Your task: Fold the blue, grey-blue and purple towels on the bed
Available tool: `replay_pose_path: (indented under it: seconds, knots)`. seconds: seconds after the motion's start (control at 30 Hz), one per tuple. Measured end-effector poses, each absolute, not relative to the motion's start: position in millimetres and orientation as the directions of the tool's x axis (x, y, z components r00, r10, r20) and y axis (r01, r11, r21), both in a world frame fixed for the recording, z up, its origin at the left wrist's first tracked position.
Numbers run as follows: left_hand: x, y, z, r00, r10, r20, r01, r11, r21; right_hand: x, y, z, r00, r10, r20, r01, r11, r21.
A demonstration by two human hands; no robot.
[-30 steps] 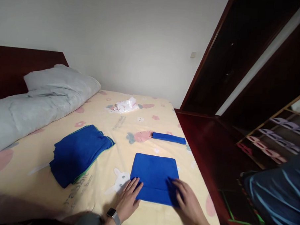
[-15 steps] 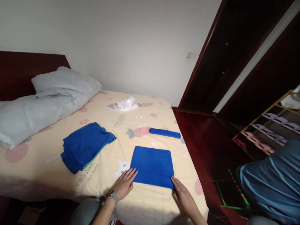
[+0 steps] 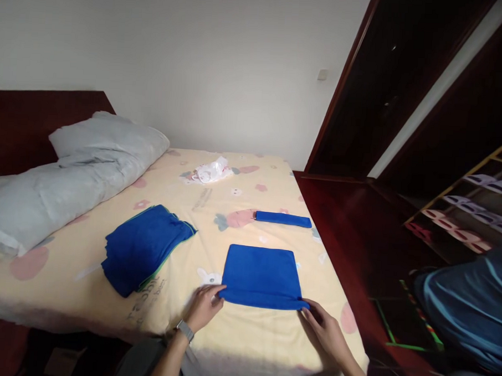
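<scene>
Crosswise between both grips runs the near edge of the flat blue cloth, its near corners pinched by the left hand and right hand.

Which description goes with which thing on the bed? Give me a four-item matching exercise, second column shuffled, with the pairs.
1. Wide rectangular cloth
2. Folded strip
3. Plastic bag
4. Bedding

A. White, crumpled
B. Gray, heaped in front of the headboard
C. Near corners held by the left hand and right hand
D. Blue, untouched, near the bed's right edge

Pairs: 1-C, 2-D, 3-A, 4-B
</scene>
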State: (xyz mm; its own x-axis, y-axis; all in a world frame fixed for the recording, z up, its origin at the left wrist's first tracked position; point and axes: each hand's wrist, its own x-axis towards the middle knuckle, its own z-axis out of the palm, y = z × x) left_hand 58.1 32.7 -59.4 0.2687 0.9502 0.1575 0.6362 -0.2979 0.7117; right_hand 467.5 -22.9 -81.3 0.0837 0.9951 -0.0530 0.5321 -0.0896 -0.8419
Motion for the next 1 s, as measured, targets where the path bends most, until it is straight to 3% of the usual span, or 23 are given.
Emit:
replay_pose_path:
  seconds: [0.1,0.2,0.5,0.7,1.0]
  knots:
    - [62.4,40.4,-66.7,0.121,0.989,0.082,0.488,-0.131,0.863,465.9,-13.9,-81.6,0.137,0.986,-0.094,0.449,-0.146,-0.882]
    - [69.0,47.5,-74.1,0.037,0.998,0.050,0.414,-0.061,0.908,460.4,-2.0,-79.6,0.192,0.976,-0.104,0.440,-0.180,-0.880]
    - [84.9,54.4,-71.9,-0.022,0.993,0.112,0.543,-0.083,0.836,444.6,16.5,-70.7,0.298,0.946,-0.129,0.512,-0.272,-0.815]
    - [86.5,58.4,-76.1,-0.061,0.992,0.106,0.521,-0.059,0.852,437.6,10.2,-67.7,0.223,0.969,-0.106,0.509,-0.209,-0.835]
    - [84.5,59.8,-73.8,-0.107,0.990,0.096,0.597,-0.013,0.802,444.2,11.4,-68.0,0.291,0.952,-0.092,0.527,-0.240,-0.815]
